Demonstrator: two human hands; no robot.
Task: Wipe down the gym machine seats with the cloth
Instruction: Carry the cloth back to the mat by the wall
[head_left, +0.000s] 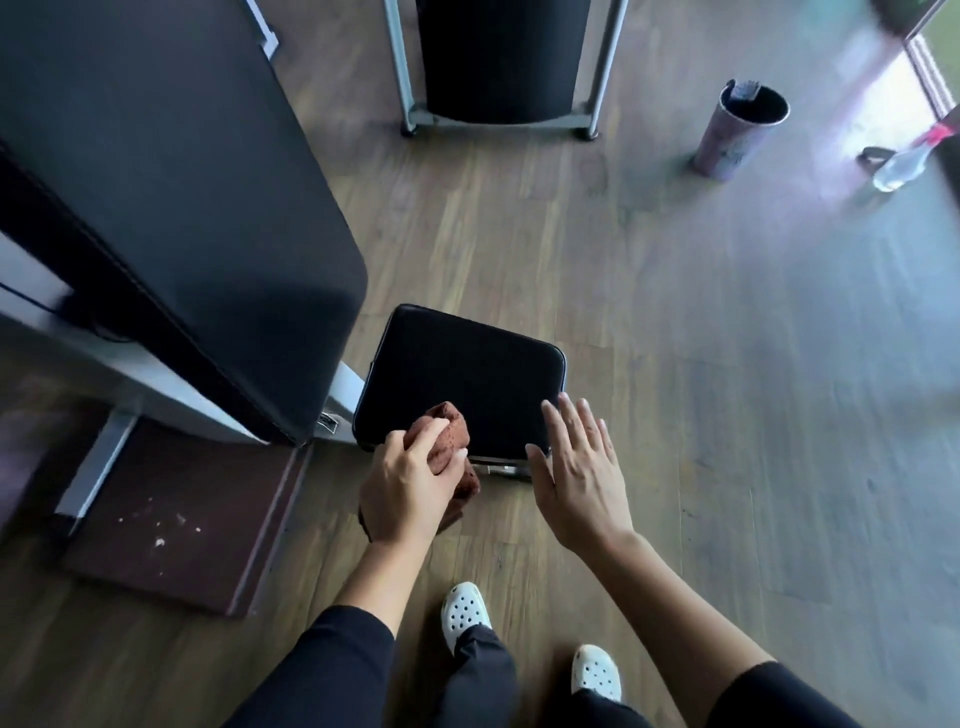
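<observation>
At seat's near-left edge: left hand (410, 486) clamped on bunched brown cloth (448, 435), fingers curled over top, cloth pressed against near-left corner of black seat (467, 374) and hanging down past near edge. Just right of that: right hand (576, 478), fingers spread apart, palm down, holding nothing, fingertips over seat's near-right corner; contact with pad impossible to tell. Seat itself low, square, rounded corners, dark padded top, bit of metal bracket (501, 469) showing under near edge between both hands. Left of seat and close against it: large tilted black backrest (171, 192) on grey frame (98, 457), foot of frame resting on dark brown mat (176, 519) speckled with pale crumbs. Far centre: another black pad (501, 57) between two grey uprights. Far right on wooden floor (727, 364): pinkish bin (740, 132) with dark lining, and beyond it clear bottle (901, 166) lying near bright doorway. Near bottom: black sleeves (332, 670), dark trousers, two white perforated clogs (465, 610).
</observation>
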